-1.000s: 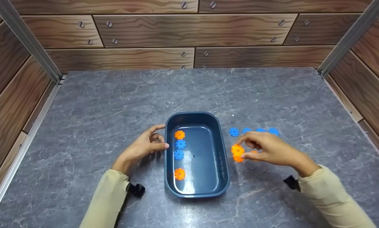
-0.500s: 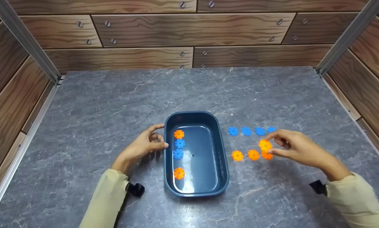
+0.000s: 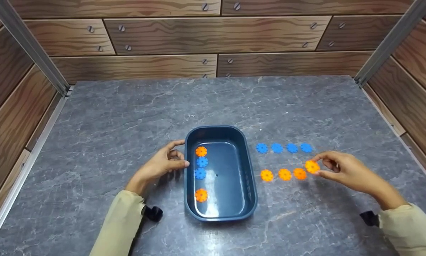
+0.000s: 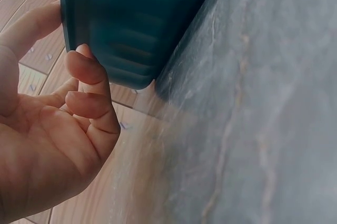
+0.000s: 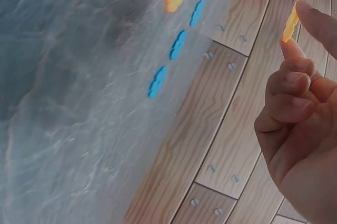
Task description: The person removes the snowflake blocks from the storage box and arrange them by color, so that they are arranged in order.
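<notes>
My left hand holds the left side of a dark blue plastic tub, thumb at the rim and fingers against the outer wall. In the left wrist view, some fingers are curled beside that wall. My right hand pinches an orange notched disc between thumb and index finger, right of a row of orange discs. In the right wrist view the pinched disc is seen edge-on. Behind that row lies a row of blue notched discs.
Along the tub's left inner side lie two orange discs, one far and one near. Two blue discs sit between them. Wood-patterned panels wall the grey marbled table at the back and sides.
My right hand has moved right with the pinched orange disc, from above the left end of the orange row to beyond its right end. The left hand stays at the tub.
</notes>
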The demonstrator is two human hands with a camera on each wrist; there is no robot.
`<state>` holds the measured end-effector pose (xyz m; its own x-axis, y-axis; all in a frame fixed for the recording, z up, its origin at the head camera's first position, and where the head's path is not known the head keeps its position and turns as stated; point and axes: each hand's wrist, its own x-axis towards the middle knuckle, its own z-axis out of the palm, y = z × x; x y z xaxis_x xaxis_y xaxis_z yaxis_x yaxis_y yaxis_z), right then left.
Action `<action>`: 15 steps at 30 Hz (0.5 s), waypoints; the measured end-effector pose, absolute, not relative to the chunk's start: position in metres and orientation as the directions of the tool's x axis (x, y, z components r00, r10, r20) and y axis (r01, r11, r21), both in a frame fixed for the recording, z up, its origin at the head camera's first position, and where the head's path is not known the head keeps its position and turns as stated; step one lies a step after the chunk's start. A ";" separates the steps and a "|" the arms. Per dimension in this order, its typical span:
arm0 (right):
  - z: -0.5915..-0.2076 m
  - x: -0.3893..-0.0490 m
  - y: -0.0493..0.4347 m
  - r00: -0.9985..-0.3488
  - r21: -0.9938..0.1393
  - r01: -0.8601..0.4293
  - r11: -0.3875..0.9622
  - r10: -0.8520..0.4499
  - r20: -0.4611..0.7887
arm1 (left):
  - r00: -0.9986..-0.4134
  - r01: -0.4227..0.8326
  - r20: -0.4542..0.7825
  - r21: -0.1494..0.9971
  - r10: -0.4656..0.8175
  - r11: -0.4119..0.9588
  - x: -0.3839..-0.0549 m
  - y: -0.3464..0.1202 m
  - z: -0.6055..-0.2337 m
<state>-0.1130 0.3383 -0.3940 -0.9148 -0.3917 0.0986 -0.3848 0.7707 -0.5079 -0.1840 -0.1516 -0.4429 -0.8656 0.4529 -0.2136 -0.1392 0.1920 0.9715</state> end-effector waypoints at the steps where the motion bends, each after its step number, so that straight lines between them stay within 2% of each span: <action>1: -0.395 -0.113 0.340 -0.919 -0.511 -0.375 0.774 -0.385 0.091 | -0.865 -0.141 -0.214 0.972 0.453 0.190 -0.184 -0.151 -0.443; 8: -0.404 -0.111 0.351 -0.936 -0.527 -0.325 0.785 -0.346 0.061 | -0.862 -0.147 -0.206 0.976 0.463 0.161 -0.184 -0.152 -0.443; 15: -0.414 -0.112 0.360 -0.944 -0.551 -0.286 0.784 -0.329 0.022 | -0.854 -0.151 -0.225 0.970 0.468 0.190 -0.186 -0.152 -0.444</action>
